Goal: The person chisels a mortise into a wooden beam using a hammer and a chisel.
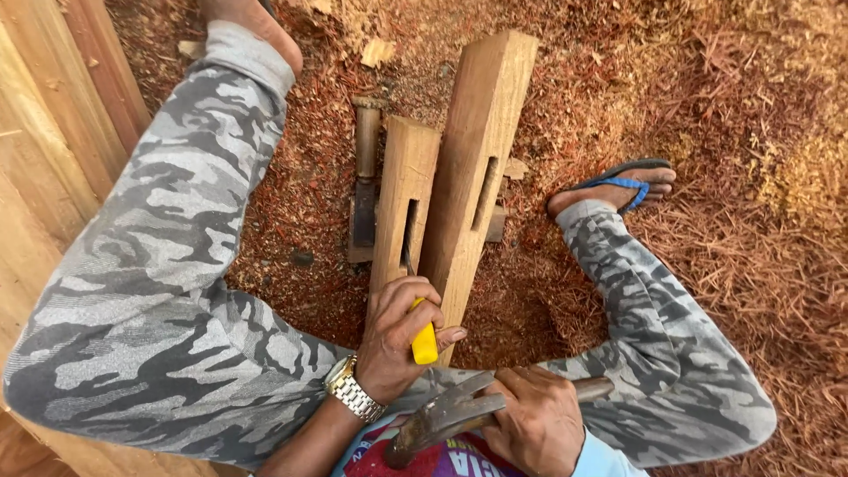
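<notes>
Trouble could come fast, bc the left hand (pixel 402 331) sits right next to where the hammer would land. It is wrapped tight round the yellow handle of a chisel (pixel 423 340), fingers curled all the way. The right hand (pixel 539 424) is closed round the wooden handle of a claw hammer (pixel 446 415), w/ the metal head low, near the belly and just below the chisel's end. If the hammer comes down crooked, it could hit the thumb or knuckles, not the handle.

The chisel could also slip. Its blade goes into the long slot in the left wood post (pixel 402 199), but the tip is hidden, so I can't tell how deep it sits. If it pops out, it could jump toward the foot in the blue sandal (pixel 618 187), which rests near the posts.

The chisel is long and thin. It points away from the person, handle end near the body, blade end up the post. It runs about the same way as the slot and the right wood post (pixel 477 159) beside it. Both posts lie on red wood shavings (pixel 724 265), btwn the knees.
</notes>
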